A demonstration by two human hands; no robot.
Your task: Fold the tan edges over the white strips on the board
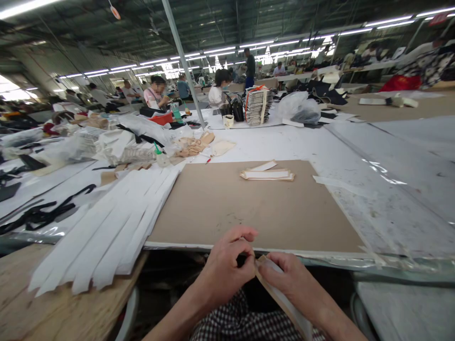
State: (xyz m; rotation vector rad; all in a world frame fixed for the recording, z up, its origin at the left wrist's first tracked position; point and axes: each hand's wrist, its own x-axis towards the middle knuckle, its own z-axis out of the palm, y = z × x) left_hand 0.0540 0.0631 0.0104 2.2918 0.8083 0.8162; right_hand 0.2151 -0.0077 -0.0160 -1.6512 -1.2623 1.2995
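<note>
My left hand [225,265] and my right hand [289,279] meet just below the near edge of the brown board [249,208]. Both pinch the upper end of a long tan strip [284,303] with a white facing, which runs down to the right along my right forearm. The left fingers curl over the strip's tip. On the far part of the board lies a small stack of finished tan-and-white strips [267,174]. A fan of long white strips [106,227] lies to the left of the board.
Black straps [42,213] and piles of white material lie at the left. A small glue bottle [160,156] stands beyond the board. A tied bundle [259,105], plastic bags and several seated workers are at the back. Clear plastic sheeting [391,180] covers the table on the right.
</note>
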